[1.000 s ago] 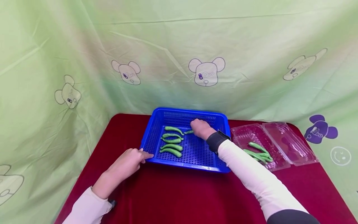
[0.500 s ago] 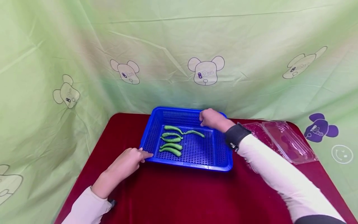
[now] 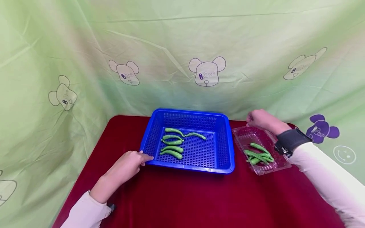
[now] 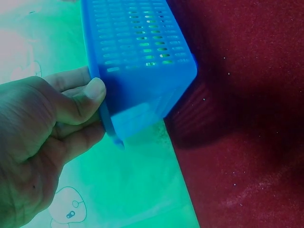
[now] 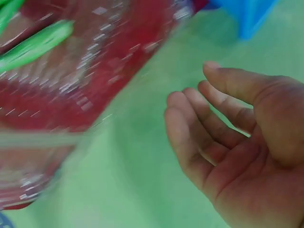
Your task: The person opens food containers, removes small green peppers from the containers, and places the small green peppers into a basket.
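My left hand (image 3: 129,164) grips the near left corner of a blue plastic basket (image 3: 189,167), its thumb and fingers pinching the rim (image 4: 95,57) in the left wrist view. Inside the basket lie several slim, curved green vegetables, like small peppers or cucumbers: a column at the left, including a front one (image 3: 172,154), and a single one (image 3: 196,135) to their right. My right hand (image 3: 263,120) is over the back of a clear plastic clamshell box (image 3: 242,134). Nothing is in its loosely bent fingers in the right wrist view. More green vegetables (image 3: 258,155) lie heaped in the box.
A dark red cloth (image 3: 182,196) covers the table. Pale green curtain (image 3: 159,47) with bear prints hangs close behind the table and along its left side. The box's hinged lid is mostly hidden behind my right hand and wrist.
My right hand has left the basket and moved right to above the clear box, leaving a green vegetable lying right of the column. The left hand stays on the basket's corner.
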`<state>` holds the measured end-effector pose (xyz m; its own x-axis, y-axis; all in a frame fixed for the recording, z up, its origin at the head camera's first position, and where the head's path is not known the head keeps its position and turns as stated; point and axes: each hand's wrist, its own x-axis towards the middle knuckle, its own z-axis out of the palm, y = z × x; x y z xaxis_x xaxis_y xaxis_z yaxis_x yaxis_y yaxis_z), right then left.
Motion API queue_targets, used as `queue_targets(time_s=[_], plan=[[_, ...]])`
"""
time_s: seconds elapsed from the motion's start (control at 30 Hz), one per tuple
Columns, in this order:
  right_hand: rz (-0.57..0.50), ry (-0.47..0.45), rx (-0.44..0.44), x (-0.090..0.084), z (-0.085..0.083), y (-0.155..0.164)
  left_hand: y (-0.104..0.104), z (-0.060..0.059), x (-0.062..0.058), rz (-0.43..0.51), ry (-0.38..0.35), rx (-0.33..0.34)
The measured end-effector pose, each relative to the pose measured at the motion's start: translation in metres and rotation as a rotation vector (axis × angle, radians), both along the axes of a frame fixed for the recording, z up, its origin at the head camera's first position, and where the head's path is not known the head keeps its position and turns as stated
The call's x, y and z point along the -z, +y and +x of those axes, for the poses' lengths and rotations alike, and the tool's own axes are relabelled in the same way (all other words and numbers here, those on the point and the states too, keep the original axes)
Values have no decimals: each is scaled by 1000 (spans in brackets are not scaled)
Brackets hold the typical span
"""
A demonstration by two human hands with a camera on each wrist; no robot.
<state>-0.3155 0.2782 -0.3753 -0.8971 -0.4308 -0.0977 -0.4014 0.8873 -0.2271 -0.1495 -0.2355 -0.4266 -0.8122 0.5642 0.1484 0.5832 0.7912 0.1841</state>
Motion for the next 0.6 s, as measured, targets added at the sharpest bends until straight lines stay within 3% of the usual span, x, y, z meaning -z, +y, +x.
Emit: queue_targets(time_s=[0.27, 0.6], plan=[[-5, -179, 77, 31, 24, 46, 0, 0, -1, 7, 2, 7], [21, -126, 7, 77, 48, 59, 0, 0, 2, 11, 12, 12]])
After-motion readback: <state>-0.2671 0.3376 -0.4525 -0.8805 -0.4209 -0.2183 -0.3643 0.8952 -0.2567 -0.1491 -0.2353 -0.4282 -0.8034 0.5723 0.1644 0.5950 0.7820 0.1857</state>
